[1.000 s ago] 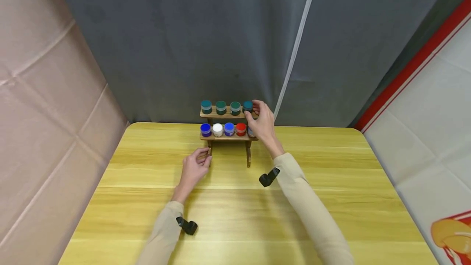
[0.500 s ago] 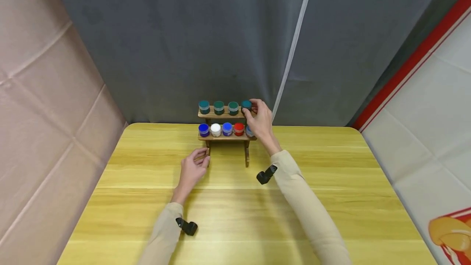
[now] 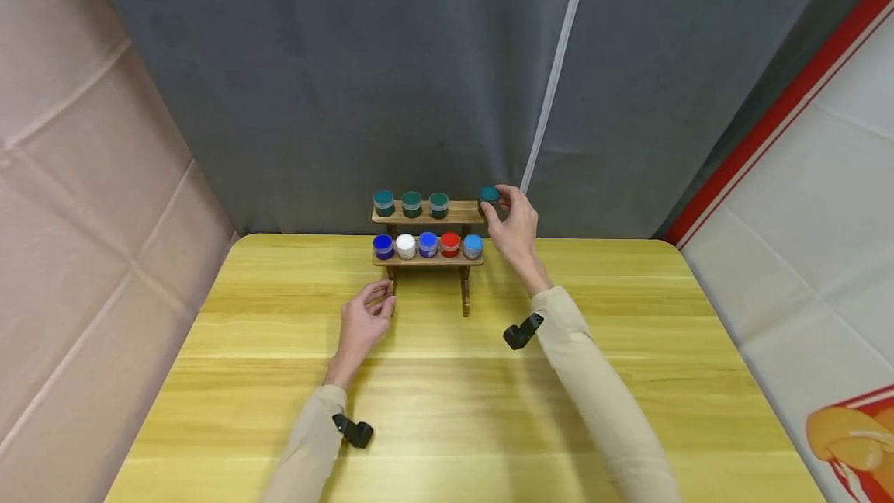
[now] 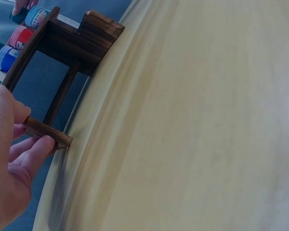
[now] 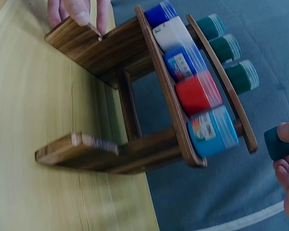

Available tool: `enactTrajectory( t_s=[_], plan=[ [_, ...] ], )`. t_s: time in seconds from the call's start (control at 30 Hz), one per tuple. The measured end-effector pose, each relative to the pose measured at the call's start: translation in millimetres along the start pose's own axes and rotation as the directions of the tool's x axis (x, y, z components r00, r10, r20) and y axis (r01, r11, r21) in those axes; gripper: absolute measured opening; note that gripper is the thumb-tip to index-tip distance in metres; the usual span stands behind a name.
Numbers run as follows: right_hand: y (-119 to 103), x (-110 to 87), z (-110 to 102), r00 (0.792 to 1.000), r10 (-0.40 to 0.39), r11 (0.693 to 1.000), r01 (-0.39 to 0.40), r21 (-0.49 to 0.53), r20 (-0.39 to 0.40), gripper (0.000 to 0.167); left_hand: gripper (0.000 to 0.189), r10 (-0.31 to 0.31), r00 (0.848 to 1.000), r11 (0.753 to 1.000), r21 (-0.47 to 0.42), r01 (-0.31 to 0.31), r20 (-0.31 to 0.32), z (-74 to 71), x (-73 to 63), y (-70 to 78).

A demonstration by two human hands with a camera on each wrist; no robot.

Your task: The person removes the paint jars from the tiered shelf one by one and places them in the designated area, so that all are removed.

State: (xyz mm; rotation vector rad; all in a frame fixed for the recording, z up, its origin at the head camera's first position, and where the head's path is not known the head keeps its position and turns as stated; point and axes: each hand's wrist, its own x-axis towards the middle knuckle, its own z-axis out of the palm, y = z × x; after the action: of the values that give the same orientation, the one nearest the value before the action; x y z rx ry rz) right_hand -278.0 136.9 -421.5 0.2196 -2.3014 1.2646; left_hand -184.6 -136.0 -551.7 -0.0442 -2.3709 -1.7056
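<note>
A two-tier wooden rack (image 3: 464,213) stands near the table's back edge. My left hand (image 3: 362,324) grips the foot of its left leg (image 4: 49,131), thumb on one side and fingers on the other. My right hand (image 3: 515,230) pinches a small teal-lidded paint jar (image 5: 276,144) between thumb and fingers, just off the right end of the upper shelf. Three jars with teal and green lids remain on that shelf, the rightmost a green one (image 3: 438,205). Along the lower shelf sit a dark blue jar (image 3: 383,246), a white jar (image 3: 406,246), a blue jar (image 3: 428,244), a red jar (image 3: 450,244) and a light blue jar (image 3: 472,246).
The yellow wood-grain table (image 3: 433,394) reaches from the rack to the front. A grey curtain (image 3: 314,99) hangs right behind it. Pale panels (image 3: 84,216) flank the left side, and a white panel with a red border (image 3: 789,91) the right.
My right hand has lifted the teal-lidded jar from the upper shelf and shifted right with it, baring the shelf's right part and the light blue jar below. The left hand keeps its place.
</note>
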Motion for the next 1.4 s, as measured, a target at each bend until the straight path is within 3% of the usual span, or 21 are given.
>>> enactTrajectory(
  t_s=[0.33, 0.6, 1.4],
  plan=[
    [16.5, -2.1, -16.7, 0.999, 0.028, 0.999, -0.029, -0.025, -0.043, 0.038, 0.033, -0.001, 1.0, 1.0, -0.004, 0.001, -0.007, 0.4, -1.7, 2.5],
    [31.4, -15.5, -22.7, 0.999, 0.022, 0.999, -0.024, -0.043, -0.039, 0.038, 0.033, 0.009, 1.0, 1.0, -0.015, -0.009, -0.017, -0.1, -0.8, 2.0],
    [89.5, -67.0, -4.3, 0.993, 0.119, 0.992, -0.118, -0.033, 0.018, 0.034, 0.033, 0.027, 0.999, 0.999, -0.024, -0.028, -0.026, 1.3, -1.4, -2.0]
  ],
)
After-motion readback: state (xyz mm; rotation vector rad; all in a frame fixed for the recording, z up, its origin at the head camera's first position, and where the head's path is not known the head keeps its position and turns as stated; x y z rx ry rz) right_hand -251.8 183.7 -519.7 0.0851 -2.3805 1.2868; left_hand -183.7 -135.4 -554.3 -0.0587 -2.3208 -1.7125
